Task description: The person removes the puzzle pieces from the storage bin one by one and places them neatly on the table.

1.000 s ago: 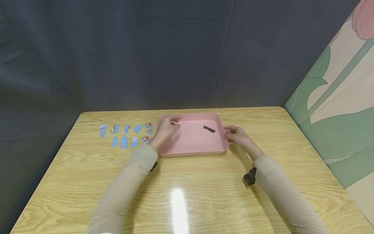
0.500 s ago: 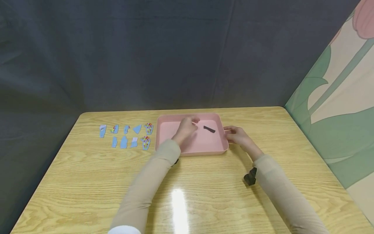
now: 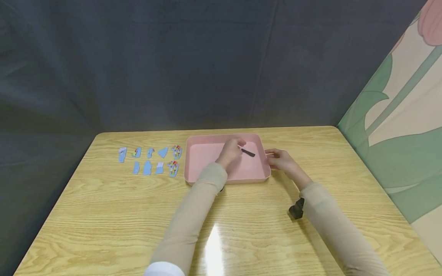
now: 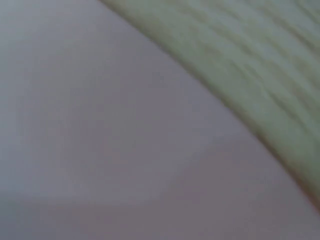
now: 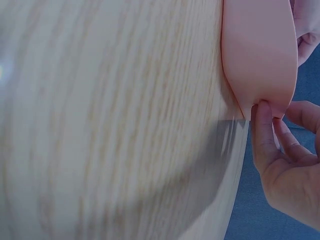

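A shallow pink tray (image 3: 207, 155) stands on the table, with a narrow dark strip (image 3: 248, 152) lying in its right part. My left hand (image 3: 230, 154) reaches over the tray floor, its fingertips at the strip's left end. Whether they touch it is too small to tell. At the tray's right end, my right hand (image 3: 280, 159) holds the wall between thumb and fingers. The right wrist view shows its thumb and fingers at the tray's end (image 5: 260, 55). Only blurred pink tray surface (image 4: 110, 115) and wood appear in the left wrist view.
Left of the tray, several small flat blue pieces (image 3: 147, 168) lie in two rows, some with multicoloured patches (image 3: 173, 168). The wooden table (image 3: 114, 218) ends at a dark curtain (image 3: 207, 69) behind. A patterned curtain (image 3: 411, 145) hangs along the right side.
My left hand has moved right across the tray to the dark strip, uncovering the patterned pieces and the tray's left side. The right hand stays at the tray's right end.
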Demonstrator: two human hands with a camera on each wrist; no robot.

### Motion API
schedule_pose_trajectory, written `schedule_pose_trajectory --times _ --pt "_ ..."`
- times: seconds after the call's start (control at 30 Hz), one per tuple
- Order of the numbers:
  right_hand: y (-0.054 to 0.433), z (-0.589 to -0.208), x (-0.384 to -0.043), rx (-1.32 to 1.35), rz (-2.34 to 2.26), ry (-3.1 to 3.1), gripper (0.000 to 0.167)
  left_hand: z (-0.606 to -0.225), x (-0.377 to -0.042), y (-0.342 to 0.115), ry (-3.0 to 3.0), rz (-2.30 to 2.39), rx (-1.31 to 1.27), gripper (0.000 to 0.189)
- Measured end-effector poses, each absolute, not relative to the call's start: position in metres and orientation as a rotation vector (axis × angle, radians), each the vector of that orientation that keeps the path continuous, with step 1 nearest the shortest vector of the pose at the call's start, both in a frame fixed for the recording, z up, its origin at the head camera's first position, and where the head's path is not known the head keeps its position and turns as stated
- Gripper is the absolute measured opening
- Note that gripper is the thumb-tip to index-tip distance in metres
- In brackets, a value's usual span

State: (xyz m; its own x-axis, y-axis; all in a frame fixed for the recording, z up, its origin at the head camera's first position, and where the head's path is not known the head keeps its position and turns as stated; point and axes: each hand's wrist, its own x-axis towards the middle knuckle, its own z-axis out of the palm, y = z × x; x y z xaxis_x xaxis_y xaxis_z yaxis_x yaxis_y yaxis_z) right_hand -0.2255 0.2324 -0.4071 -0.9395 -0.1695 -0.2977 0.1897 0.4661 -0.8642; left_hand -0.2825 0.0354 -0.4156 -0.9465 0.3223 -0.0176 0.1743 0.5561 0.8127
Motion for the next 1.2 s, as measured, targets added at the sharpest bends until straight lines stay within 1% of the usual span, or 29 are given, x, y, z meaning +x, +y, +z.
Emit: schedule_pose_trajectory --times 0.17,0.63,0.93,1.2 --pt "0.232 -0.406 -0.225 0.017 -1.464 2.377 0.052 -0.421 -0.283 0.041 2.668 1.28 0.418 0.045" --pt "0.23 -0.405 -0.226 0.05 -1.441 2.383 0.05 -0.428 -0.283 0.044 2.685 1.242 0.392 0.04" --pt "0.23 -0.403 -0.224 0.024 -1.454 2.384 0.05 -0.43 -0.286 0.045 2.604 1.173 0.455 0.033" --pt "0.231 -0.405 -0.225 0.044 -1.459 2.372 0.05 -0.427 -0.279 0.047 2.664 1.095 0.465 0.028"
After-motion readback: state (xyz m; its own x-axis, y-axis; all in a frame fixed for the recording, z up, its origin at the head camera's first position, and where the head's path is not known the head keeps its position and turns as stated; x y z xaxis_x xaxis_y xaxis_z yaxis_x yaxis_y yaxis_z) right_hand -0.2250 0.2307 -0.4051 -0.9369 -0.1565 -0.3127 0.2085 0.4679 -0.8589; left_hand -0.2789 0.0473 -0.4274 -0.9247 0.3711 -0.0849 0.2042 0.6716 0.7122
